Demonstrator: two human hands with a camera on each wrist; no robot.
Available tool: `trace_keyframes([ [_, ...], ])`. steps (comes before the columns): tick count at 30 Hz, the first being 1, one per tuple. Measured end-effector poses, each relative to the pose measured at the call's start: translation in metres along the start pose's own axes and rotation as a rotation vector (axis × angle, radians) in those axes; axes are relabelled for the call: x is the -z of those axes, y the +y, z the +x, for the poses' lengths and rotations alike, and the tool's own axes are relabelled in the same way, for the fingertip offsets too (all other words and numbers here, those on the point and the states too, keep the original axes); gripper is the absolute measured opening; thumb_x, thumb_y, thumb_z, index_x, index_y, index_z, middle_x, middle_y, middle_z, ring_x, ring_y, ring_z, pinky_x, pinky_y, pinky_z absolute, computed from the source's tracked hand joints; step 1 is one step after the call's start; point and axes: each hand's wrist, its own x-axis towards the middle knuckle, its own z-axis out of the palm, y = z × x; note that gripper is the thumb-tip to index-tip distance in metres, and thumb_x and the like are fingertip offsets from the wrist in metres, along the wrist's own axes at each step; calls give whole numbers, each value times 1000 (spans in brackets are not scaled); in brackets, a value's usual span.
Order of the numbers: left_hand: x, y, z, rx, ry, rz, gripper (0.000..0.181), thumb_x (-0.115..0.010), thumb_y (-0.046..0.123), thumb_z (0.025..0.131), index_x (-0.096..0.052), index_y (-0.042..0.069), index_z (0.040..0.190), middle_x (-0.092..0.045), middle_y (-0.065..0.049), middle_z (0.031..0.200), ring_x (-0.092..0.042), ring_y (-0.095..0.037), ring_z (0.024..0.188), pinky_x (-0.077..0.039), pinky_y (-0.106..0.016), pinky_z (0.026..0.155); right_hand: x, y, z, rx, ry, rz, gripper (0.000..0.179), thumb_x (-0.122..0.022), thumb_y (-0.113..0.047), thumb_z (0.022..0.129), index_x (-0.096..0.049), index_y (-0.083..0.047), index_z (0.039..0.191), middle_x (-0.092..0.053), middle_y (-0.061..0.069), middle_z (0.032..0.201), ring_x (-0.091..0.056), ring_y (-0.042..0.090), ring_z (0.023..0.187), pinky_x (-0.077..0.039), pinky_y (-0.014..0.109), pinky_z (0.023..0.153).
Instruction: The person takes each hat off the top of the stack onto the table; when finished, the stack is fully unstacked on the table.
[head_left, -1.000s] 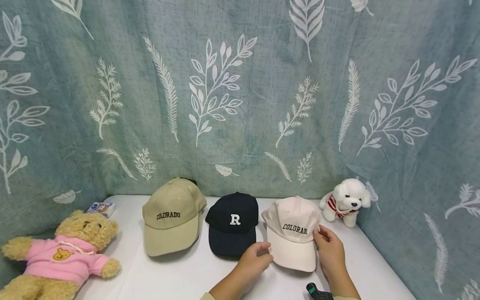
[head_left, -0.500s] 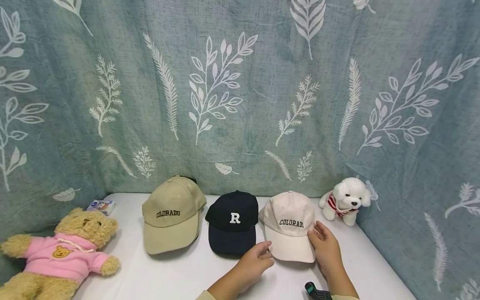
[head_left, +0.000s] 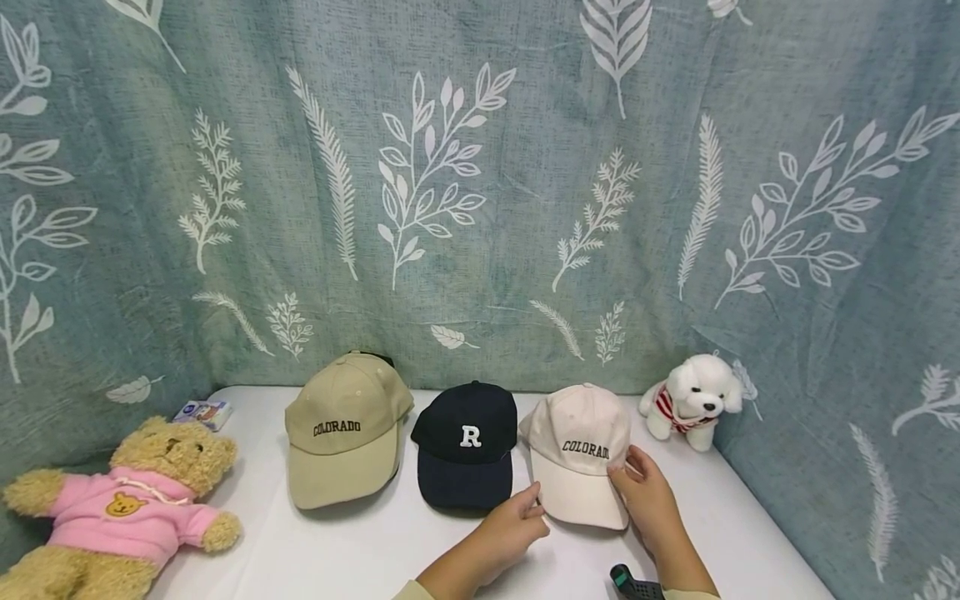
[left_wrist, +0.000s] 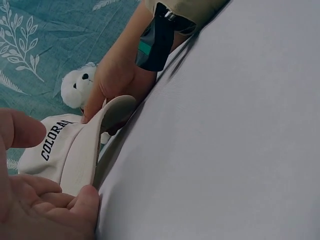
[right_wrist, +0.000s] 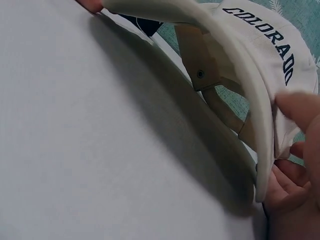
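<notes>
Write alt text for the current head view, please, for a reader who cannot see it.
A person's right hand holds the side of a pale COLORADO baseball cap, the left hand beside its brim. A dark R cap and a khaki COLORADO cap complete the row on a white table. A white plush dog and a pink-clad teddy bear flank it.

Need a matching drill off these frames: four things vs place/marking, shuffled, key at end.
1. Cream cap
2. Dark cap
3. Teddy bear
4. Toy dog

A. Wears a red-and-white striped garment
B. Between the left hand and right hand
C. White letter R on front
D. Wears a pink hoodie

Pairs: 1-B, 2-C, 3-D, 4-A
</notes>
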Motion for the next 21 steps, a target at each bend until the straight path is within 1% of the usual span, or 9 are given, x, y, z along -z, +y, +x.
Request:
trace_keyframes([
  [3,2,1,1,15,-8,-7,77,-58,6,89,-31,-9,159,-41,-31,159,-42,-46,148,-30,-66,120,-1,-3,-2,7,-33,-26,90,-68,-38,101,-16,-4,167,-23,24,171,-32,46,153,-38,55,120],
  [6,2,3,1,31,-9,-15,77,-57,5,87,-32,-11,158,-39,-31,160,-38,-48,149,-27,-67,121,-1,-5,-2,4,-46,-50,93,-69,-42,100,-16,-3,167,-21,24,171,-30,46,154,-36,54,122],
  [10,2,4,-1,26,3,31,78,-57,3,82,-38,-9,156,-42,-29,160,-37,-46,151,-28,-64,121,-2,-5,-1,-1,-39,-74,90,-69,-41,101,-20,-1,165,-25,27,169,-30,45,154,-34,53,123],
  [12,1,4,-2,13,10,48,76,-57,2,82,-40,-8,155,-42,-28,160,-37,-45,151,-29,-63,122,-2,-4,-2,-3,-31,-85,86,-68,-38,101,-24,1,164,-28,28,167,-32,44,154,-35,53,122],
  [15,1,3,-2,2,15,43,74,-57,3,83,-40,-9,155,-44,-28,159,-38,-44,151,-30,-62,121,-2,-4,-2,-9,-22,-101,82,-68,-35,101,-27,2,162,-32,29,165,-34,45,152,-36,53,121],
  [17,1,2,-2,-3,13,23,73,-57,2,85,-39,-10,154,-45,-30,157,-38,-45,150,-30,-63,121,-2,-4,-2,-18,-16,-108,80,-67,-34,101,-29,2,161,-33,30,164,-35,45,152,-37,54,121],
  [21,2,1,0,-3,4,-7,71,-56,3,87,-38,-13,154,-46,-32,156,-38,-47,150,-29,-65,121,-2,-3,-1,-26,-8,-96,78,-67,-33,101,-31,1,161,-35,29,164,-36,44,151,-38,53,120],
])
